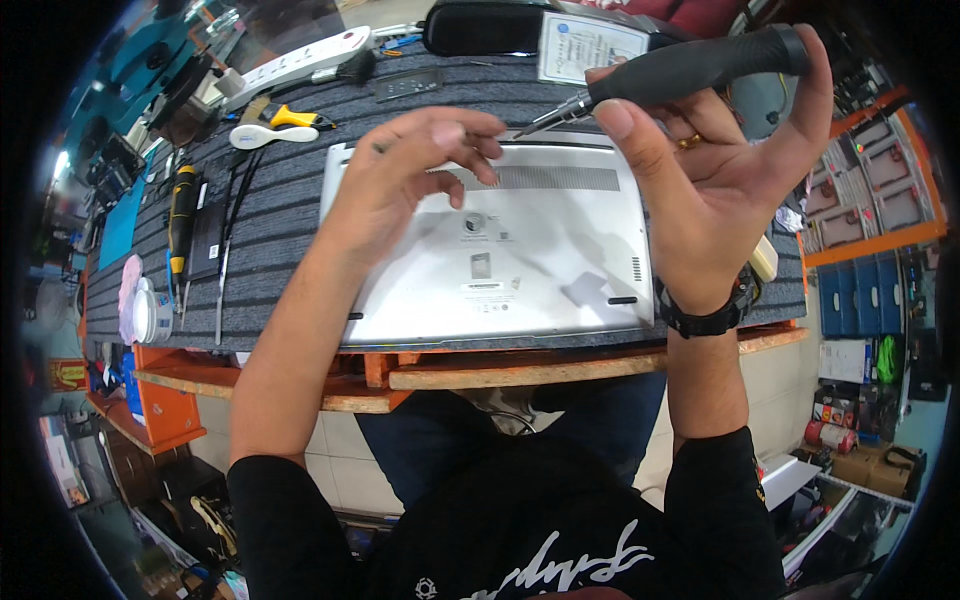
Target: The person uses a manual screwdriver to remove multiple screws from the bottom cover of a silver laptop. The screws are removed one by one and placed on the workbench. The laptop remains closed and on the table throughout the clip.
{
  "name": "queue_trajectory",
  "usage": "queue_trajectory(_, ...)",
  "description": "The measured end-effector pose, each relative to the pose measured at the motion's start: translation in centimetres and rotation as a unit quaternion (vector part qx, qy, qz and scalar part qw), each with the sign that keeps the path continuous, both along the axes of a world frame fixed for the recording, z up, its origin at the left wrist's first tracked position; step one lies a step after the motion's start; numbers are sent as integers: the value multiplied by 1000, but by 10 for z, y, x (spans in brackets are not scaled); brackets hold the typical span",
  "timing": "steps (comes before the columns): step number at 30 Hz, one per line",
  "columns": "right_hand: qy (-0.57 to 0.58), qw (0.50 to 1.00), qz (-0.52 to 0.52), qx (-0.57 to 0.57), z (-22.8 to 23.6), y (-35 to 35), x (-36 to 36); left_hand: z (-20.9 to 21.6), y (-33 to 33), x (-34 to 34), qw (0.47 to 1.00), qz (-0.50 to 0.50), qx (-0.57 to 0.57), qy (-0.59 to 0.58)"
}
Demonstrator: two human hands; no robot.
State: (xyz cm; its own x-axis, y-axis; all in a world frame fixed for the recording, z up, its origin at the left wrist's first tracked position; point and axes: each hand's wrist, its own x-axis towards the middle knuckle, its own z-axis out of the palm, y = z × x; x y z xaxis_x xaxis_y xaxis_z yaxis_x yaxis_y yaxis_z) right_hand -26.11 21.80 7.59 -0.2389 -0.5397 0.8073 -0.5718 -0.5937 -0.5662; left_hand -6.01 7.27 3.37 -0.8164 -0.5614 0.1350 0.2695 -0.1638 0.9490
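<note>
My right hand (715, 165) grips a black-handled screwdriver (690, 70), raised above the far right of the laptop. Its metal shaft slants down to the left, the tip close to the fingertips of my left hand (420, 165). That hand hovers over the laptop's far left part with its fingers bent and apart; nothing shows clearly in it. Whether the tip touches those fingers I cannot tell. Below both hands the silver laptop (540, 240) lies bottom side up, its vent strip along the far side. The back of my left hand and wrist cover its far left corner.
A grey striped mat (280, 190) covers the bench with its orange wooden edge (530, 375). On the left lie a yellow-black screwdriver (181, 220), a brush with yellow handle (290, 115) and a white-handled tool (270, 136). A white power strip (300, 65) and a black case (480, 30) stand behind.
</note>
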Motion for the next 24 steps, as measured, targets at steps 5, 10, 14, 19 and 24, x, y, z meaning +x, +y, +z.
queue_trajectory(5, -79, 995, 53, 37, 3, 24, -21, -5, -3, -1, 950, 33, -276, -144)
queue_trajectory(10, 30, 984, -18, 172, -7, 64, -57, -16, 8, -2, 853, -23, -492, -172)
queue_trajectory(14, 50, 981, -35, 187, -30, 79, -73, -16, 12, -3, 829, -23, -520, -203)
queue_trajectory(19, 1, 980, -47, 193, -43, 83, -75, -17, 12, -4, 826, -15, -529, -194)
queue_trajectory(24, -2, 979, -45, 198, -46, 82, -74, -19, 12, -3, 822, -8, -533, -200)
